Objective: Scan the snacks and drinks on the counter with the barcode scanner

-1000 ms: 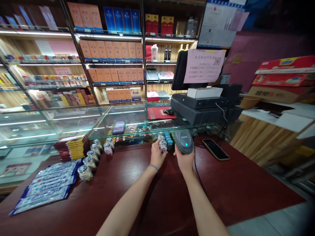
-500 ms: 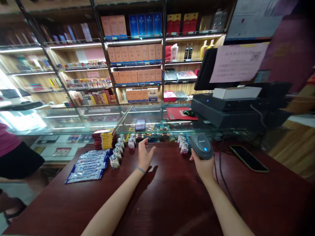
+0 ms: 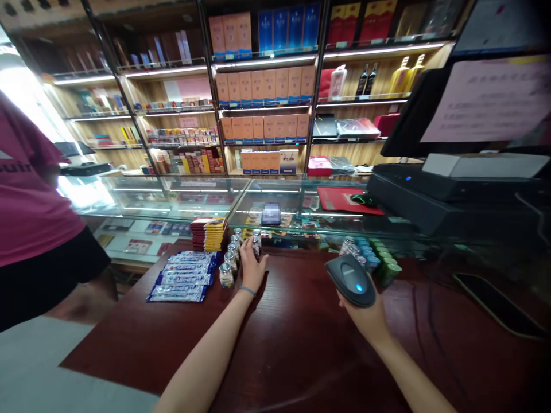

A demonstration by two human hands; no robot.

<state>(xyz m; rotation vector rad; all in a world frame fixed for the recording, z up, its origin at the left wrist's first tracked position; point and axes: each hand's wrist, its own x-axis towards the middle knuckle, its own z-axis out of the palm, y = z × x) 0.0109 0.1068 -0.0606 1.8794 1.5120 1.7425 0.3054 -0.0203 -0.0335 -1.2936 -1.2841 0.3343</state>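
Low in the frame, both forearms reach out over a dark red counter (image 3: 301,355). Right of centre, the right hand (image 3: 367,316) is closed around the grip of a barcode scanner (image 3: 350,280), held clear of the counter. The scanner's grey head tilts toward the upper left, with a blue light lit on top. Just left of centre and a little higher, the left hand (image 3: 251,268) has its fingers curled around a small jar (image 3: 256,245). This jar stands upright near the counter's far edge, just right of a slanting row of jars (image 3: 228,265). Left of that row lie blue packets (image 3: 183,276), fanned flat. Behind them sits a stack of red-and-yellow packs (image 3: 209,232). At the lower right edge a dark phone (image 3: 499,304) lies flat on the counter. Above the scanner, more jars and green-capped tubs (image 3: 383,265) cluster against a glass display case (image 3: 172,198). On the glass top are a small handheld device (image 3: 271,213) at centre and, further right, a red mat (image 3: 340,202) with a mouse (image 3: 360,199). Right of these is a black till (image 3: 430,198), its monitor bearing a pink paper notice (image 3: 491,100) at the upper right. Lit shelves (image 3: 262,86) with orange and blue boxes and some bottles fill the top of the frame. At the left edge stands a person in a pink shirt (image 3: 30,189), well apart from both hands.
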